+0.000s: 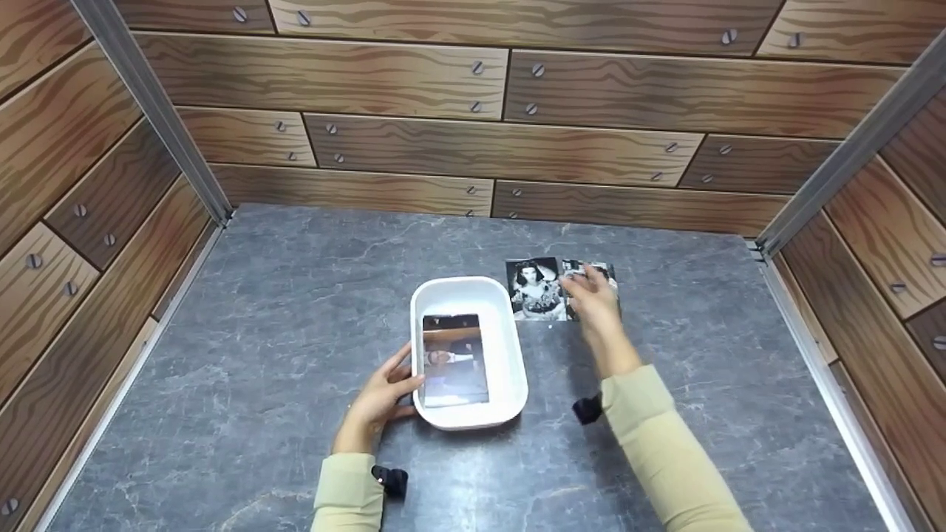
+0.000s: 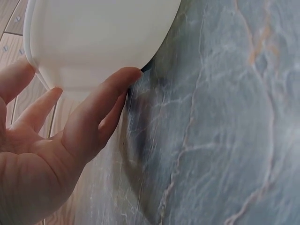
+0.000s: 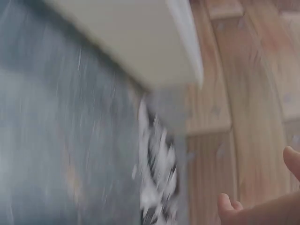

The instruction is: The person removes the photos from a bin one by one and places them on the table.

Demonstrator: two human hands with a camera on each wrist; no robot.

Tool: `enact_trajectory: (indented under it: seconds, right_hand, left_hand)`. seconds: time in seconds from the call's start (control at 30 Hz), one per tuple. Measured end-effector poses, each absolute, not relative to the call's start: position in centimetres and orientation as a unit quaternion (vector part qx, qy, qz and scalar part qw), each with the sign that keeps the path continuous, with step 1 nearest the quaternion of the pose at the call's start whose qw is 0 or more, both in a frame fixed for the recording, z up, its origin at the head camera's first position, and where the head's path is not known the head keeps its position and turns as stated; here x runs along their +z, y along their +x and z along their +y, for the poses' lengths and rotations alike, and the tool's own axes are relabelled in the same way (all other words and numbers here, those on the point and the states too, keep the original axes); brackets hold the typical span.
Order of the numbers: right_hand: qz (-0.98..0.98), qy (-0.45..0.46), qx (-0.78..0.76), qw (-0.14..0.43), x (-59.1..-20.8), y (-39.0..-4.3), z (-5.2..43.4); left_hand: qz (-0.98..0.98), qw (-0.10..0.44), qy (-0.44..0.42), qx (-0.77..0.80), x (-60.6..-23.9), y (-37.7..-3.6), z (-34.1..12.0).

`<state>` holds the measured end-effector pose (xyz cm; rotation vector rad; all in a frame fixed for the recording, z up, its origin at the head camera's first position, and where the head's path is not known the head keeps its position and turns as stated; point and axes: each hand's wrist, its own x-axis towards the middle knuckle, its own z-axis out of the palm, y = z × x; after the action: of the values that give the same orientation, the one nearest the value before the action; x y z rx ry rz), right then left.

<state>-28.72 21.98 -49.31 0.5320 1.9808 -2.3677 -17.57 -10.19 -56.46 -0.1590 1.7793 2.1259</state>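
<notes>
Fingers of your left hand [image 1: 377,399] grip the white tub [image 1: 460,297], mid-frame, a photo [image 1: 457,366] inside; those of your right hand [image 1: 597,307], loosely parted, holding nothing, reach over black-and-white prints [image 1: 533,294], right of centre.

White tub [image 1: 519,362]: central obstacle; you can enter only from above. Left grip [image 1: 380,395]: against its left wall, occupying that side. Right grip [image 1: 597,299]: over the right-hand photo [image 1: 611,272], barring your straight descent there. Worktop [image 1: 281,332]: passable for you left of the left grip. Plank-patterned back wall [image 1: 414,140]: rear limit.
</notes>
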Motion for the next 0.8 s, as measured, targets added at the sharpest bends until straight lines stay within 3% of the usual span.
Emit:
enact_trajectory:
  seconds: [0.27,0.43,0.8]
  right_hand:
    - [0.635,0.08,-0.768,0.021,-49.8,-25.4,15.8]
    - [0.681,0.043,-0.728,0.061,-50.8,-23.3,12.7]
    - [0.746,0.102,-0.647,0.124,-53.6,-21.5,9.1]
  left_hand:
    - [0.633,0.183,-0.062,0.75,-56.4,-17.6,-10.2]
    - [0.631,0.182,-0.058,0.751,-56.4,-17.5,-10.3]
    - [0.632,0.184,-0.054,0.751,-56.5,-17.6,-10.3]
